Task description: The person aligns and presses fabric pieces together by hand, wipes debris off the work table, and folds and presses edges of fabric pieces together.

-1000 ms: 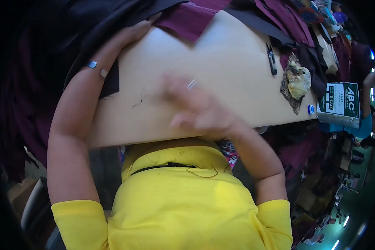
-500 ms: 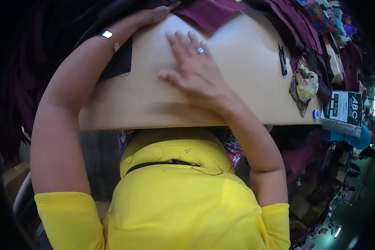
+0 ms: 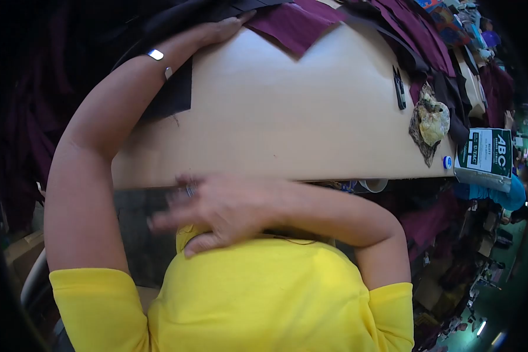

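Observation:
My left hand (image 3: 222, 31) rests at the far left of the table, against the edge of dark cloth (image 3: 185, 23). One digit points right beside a maroon cloth piece (image 3: 296, 28); the dark cloth hides the other fingers. My right hand (image 3: 208, 208), blurred by motion, hovers past the table's near edge in front of my yellow shirt. Its fingers are spread and nothing shows in them; a ring is on one finger. Under my left forearm, a dark cloth corner (image 3: 173, 97) with frayed threads lies on the table.
The pale table (image 3: 287, 117) bears black thread snips (image 3: 399, 88) and a crumpled yellowish-brown item (image 3: 433, 122) on the right. A blue-and-white cap (image 3: 447, 162) lies near a green-and-white ABC box (image 3: 484, 155). Maroon and dark cloth (image 3: 413, 35) is heaped at the back right.
My right hand has swept off the tabletop, toward my body and to the left. My left hand stays by the dark cloth, and the maroon piece shows slightly lower in view.

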Demonstrator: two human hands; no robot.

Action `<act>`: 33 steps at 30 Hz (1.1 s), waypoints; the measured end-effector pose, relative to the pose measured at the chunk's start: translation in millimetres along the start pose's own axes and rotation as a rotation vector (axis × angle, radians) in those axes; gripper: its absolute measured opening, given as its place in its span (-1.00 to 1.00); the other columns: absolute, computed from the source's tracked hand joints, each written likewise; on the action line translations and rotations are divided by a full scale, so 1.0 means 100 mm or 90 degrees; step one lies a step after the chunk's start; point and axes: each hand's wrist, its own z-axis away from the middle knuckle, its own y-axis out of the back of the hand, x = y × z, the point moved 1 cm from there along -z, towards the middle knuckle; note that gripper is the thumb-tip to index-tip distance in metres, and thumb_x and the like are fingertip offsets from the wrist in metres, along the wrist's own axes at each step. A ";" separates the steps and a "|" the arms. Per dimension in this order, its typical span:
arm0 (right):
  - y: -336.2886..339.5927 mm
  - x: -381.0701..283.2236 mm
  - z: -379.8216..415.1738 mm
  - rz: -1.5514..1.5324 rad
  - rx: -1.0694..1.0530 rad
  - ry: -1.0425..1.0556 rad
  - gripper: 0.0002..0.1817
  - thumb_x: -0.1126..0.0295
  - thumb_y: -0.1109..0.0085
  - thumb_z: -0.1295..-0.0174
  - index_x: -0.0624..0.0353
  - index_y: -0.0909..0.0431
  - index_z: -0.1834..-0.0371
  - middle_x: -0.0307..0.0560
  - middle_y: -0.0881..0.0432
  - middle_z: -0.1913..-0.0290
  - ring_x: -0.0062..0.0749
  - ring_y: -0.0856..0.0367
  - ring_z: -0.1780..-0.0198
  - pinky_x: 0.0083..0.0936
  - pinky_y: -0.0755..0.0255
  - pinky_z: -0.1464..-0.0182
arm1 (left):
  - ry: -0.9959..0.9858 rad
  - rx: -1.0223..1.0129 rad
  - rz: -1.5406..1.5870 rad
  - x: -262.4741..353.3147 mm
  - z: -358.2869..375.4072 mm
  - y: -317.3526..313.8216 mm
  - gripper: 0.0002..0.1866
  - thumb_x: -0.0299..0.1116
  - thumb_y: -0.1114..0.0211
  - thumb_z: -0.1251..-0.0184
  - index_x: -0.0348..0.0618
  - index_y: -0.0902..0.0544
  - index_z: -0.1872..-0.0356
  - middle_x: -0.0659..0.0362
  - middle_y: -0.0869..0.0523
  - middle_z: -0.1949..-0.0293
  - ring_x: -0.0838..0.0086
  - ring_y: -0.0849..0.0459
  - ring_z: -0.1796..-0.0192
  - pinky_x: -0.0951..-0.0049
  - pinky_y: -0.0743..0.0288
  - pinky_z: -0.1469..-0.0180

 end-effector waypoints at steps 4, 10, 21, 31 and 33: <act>0.51 0.33 0.49 0.235 0.285 -0.104 -0.47 0.04 -0.16 -0.11 0.10 -0.42 -0.09 -0.02 -0.48 0.03 -0.10 -0.54 0.12 -0.13 -0.26 -0.10 | 0.001 -0.001 0.005 -0.02 0.01 0.00 -0.35 -0.02 0.02 -0.22 -0.17 -0.24 -0.28 -0.04 -0.19 -0.34 0.19 -0.11 -0.39 0.33 0.05 -0.40; 0.68 0.68 0.98 0.538 0.294 -0.534 -0.25 -0.03 -0.08 -0.15 0.17 -0.18 -0.32 0.15 -0.15 -0.36 0.11 0.01 -0.40 -0.08 0.17 -0.39 | -0.001 -0.001 0.002 -0.01 -0.03 -0.02 -0.37 -0.06 0.00 -0.21 -0.18 -0.26 -0.27 -0.05 -0.20 -0.33 0.19 -0.12 -0.39 0.32 0.03 -0.40; -0.16 0.16 -0.07 0.173 0.029 -0.062 -0.32 -0.13 0.05 -0.22 0.09 -0.26 -0.28 0.11 -0.31 -0.27 0.07 -0.14 -0.36 -0.09 0.07 -0.40 | 0.013 -0.003 -0.013 -0.06 -0.09 -0.07 -0.41 -0.12 -0.03 -0.21 -0.19 -0.30 -0.25 -0.05 -0.23 -0.32 0.19 -0.15 -0.38 0.32 0.00 -0.39; 1.36 1.13 1.48 0.410 0.508 -0.564 -0.31 0.02 0.04 -0.28 0.23 -0.13 -0.36 0.19 -0.20 -0.33 0.01 -0.08 -0.39 -0.20 -0.02 -0.37 | 0.016 -0.006 0.000 -0.09 -0.08 -0.09 -0.44 -0.18 -0.05 -0.20 -0.19 -0.33 -0.23 -0.06 -0.26 -0.30 0.19 -0.18 -0.37 0.32 -0.03 -0.38; 1.26 1.07 1.37 0.508 0.323 -0.564 -0.26 -0.08 0.11 -0.28 0.22 -0.07 -0.38 0.17 -0.14 -0.37 -0.03 -0.02 -0.43 -0.13 0.06 -0.39 | 0.017 -0.007 0.000 -0.09 -0.09 -0.09 -0.44 -0.19 -0.06 -0.20 -0.20 -0.34 -0.23 -0.06 -0.27 -0.30 0.19 -0.19 -0.36 0.32 -0.03 -0.38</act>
